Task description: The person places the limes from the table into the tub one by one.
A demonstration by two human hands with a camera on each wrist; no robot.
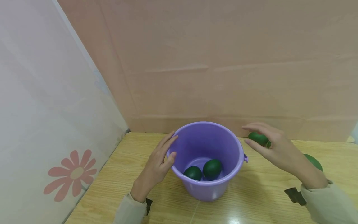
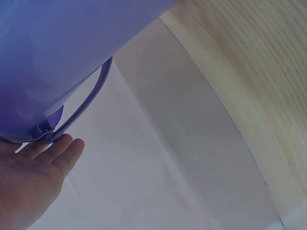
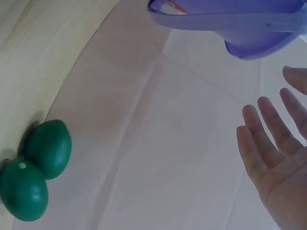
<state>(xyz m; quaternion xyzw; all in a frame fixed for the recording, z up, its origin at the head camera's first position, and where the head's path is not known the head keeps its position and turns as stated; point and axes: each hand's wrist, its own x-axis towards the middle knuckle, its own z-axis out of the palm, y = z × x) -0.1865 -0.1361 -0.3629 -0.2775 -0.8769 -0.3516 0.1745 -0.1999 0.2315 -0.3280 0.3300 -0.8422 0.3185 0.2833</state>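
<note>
A purple bucket [image 1: 205, 190] stands on the wooden table, with two dark green avocado-like fruits [image 1: 212, 169] at its bottom. My left hand [image 1: 155, 161] rests on the bucket's left rim with straight, relaxed fingers. In the left wrist view, its fingertips touch the rim beside the joint of the purple handle [image 2: 91, 96]. To the right of the bucket, my right hand [image 1: 275, 147] hovers apart from it, fingers spread and holding nothing. Behind that hand lies another green fruit [image 1: 258, 138], partly hidden. The right wrist view shows two green fruits [image 3: 48, 148] touching each other.
One more green fruit [image 1: 314, 161] shows past the right forearm. A brown paper-like sheet [image 1: 223, 62] hangs behind the wooden table [image 1: 109, 183]. On the left is a pale sheet [image 1: 33, 102] with a red flower print.
</note>
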